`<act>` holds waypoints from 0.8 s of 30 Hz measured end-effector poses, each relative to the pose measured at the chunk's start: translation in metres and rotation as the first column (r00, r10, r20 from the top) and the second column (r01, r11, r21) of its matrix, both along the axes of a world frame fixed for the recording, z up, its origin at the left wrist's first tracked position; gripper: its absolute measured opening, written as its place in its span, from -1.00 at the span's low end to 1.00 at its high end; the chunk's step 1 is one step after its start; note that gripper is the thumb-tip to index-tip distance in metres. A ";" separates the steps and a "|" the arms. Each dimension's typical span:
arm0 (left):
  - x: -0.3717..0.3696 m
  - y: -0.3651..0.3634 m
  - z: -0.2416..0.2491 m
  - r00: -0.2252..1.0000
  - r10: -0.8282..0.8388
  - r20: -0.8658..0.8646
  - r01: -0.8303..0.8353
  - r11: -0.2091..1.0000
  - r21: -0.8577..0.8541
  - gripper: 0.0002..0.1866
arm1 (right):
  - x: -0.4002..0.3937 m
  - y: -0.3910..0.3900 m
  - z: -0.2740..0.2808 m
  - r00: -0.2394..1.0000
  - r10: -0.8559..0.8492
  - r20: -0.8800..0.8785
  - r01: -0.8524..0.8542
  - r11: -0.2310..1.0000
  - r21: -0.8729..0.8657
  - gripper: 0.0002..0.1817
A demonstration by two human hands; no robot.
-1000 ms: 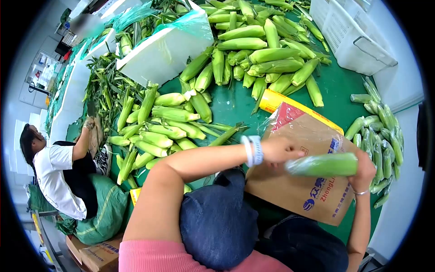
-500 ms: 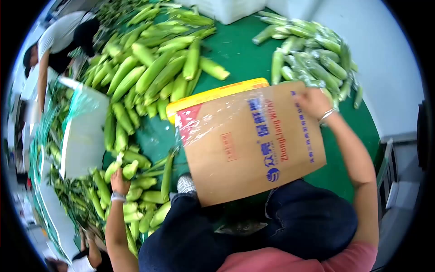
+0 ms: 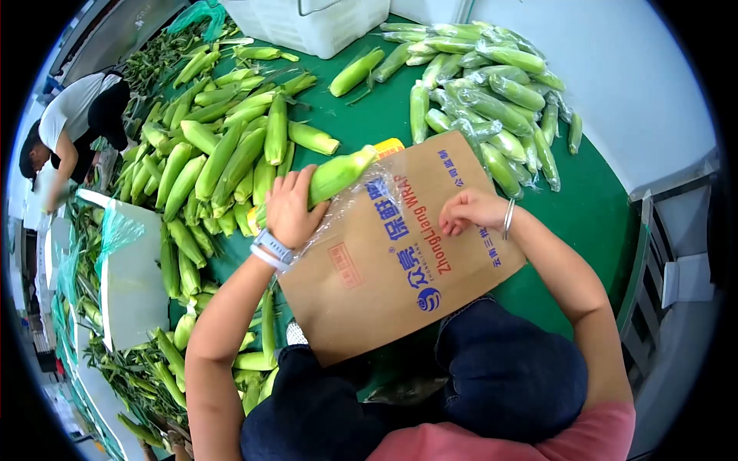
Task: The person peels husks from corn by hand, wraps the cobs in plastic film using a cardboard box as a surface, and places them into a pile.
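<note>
I see brown matt cardboard on the box (image 3: 400, 253), its top covered by glossy, wrinkled clear plastic film (image 3: 350, 207). My left hand (image 3: 292, 206) grips a corn cob (image 3: 338, 173) in matt, ribbed green husk. The wrapped cobs (image 3: 492, 92) show a shiny film skin. The table (image 3: 592, 207) cover looks like smooth matt green. The crate (image 3: 307, 23) is white moulded plastic. My right hand (image 3: 473, 209) wears a bright metal bangle (image 3: 508, 219).

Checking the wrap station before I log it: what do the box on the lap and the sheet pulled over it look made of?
The box looks like plain brown corrugated cardboard, matte, with blue printed lettering. The sheet seems to be thin clear plastic film: it shows glossy wrinkles and the print reads through it. The left hand holds a corn cob on it; the right hand presses the box.
</note>
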State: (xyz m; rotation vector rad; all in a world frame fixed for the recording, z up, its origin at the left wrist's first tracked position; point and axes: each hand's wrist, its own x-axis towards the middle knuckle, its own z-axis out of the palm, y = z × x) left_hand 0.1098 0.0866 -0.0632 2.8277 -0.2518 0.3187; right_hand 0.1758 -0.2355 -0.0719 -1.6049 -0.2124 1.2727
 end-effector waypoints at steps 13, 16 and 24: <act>-0.013 0.009 0.007 0.998 -0.030 -0.058 0.012 0.960 -0.281 -0.40 | 0.016 -0.025 -0.002 0.863 -0.226 0.452 0.028 0.915 0.403 -0.79; -0.017 -0.015 0.007 0.991 -0.130 -0.025 0.119 0.958 -0.259 -0.41 | 0.011 0.024 0.056 0.871 -0.448 0.201 0.294 0.803 0.518 -0.85; -0.046 -0.008 0.008 0.941 -0.028 0.336 0.073 0.990 -0.122 -0.62 | -0.004 0.138 0.003 -0.058 -0.065 0.996 -0.156 0.986 0.056 -0.50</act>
